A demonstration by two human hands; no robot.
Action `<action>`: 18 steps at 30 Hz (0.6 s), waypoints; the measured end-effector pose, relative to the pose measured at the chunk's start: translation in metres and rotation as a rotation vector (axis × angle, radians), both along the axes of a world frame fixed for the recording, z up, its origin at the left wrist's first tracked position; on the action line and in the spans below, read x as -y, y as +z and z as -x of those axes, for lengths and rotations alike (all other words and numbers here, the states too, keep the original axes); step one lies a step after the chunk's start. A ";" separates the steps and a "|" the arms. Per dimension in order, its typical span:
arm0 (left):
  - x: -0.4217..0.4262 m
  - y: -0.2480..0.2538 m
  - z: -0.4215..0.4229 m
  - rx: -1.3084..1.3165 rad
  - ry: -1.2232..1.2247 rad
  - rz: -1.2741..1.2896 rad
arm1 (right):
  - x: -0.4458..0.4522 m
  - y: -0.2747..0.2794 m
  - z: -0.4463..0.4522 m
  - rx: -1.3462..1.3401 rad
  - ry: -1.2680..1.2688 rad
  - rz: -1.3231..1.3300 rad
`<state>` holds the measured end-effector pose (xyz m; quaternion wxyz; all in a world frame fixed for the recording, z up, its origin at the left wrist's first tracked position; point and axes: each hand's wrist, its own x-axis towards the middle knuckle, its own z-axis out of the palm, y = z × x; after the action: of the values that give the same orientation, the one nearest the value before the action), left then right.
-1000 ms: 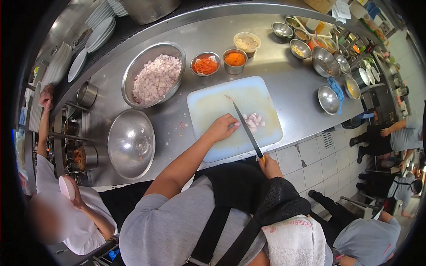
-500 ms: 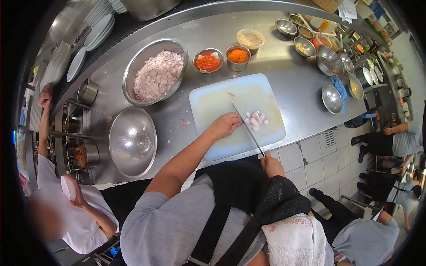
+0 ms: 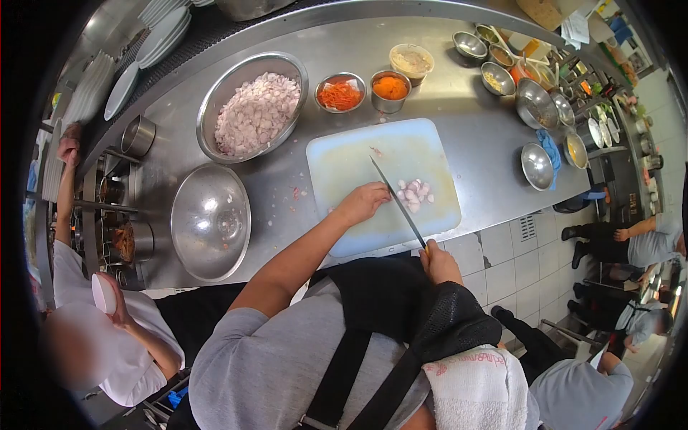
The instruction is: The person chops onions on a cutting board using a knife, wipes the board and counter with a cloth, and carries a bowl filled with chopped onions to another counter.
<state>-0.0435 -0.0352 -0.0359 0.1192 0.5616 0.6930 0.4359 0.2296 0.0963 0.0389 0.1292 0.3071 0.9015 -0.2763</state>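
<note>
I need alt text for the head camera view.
The person's right hand holds a knife over a cutting board, its blade between the left hand and some pale pink pieces. A large metal bowl of similar chopped pieces stands beyond.

Knife blade [image 3: 401, 206] is smooth mtl., bd. [image 3: 351, 158] matt plas.

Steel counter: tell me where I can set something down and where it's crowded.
The widest bare patch of counter lies between the cutting board and the steel bowl by the blue cloth. The strip left of the board is narrower and littered with scraps. Crowded: the far right, packed with bowls.
</note>
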 end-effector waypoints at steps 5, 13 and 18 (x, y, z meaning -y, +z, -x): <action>0.000 -0.003 -0.005 0.054 0.014 -0.004 | -0.004 -0.028 0.006 -0.085 0.022 0.026; 0.003 -0.006 -0.004 0.054 0.029 -0.009 | -0.005 -0.027 0.011 -0.103 0.021 0.036; 0.002 -0.009 -0.004 0.000 0.051 -0.052 | -0.001 -0.014 0.005 -0.011 0.029 0.004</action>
<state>-0.0398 -0.0372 -0.0452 0.0934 0.5465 0.6958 0.4566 0.2242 0.0975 0.0247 0.1287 0.2923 0.9059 -0.2781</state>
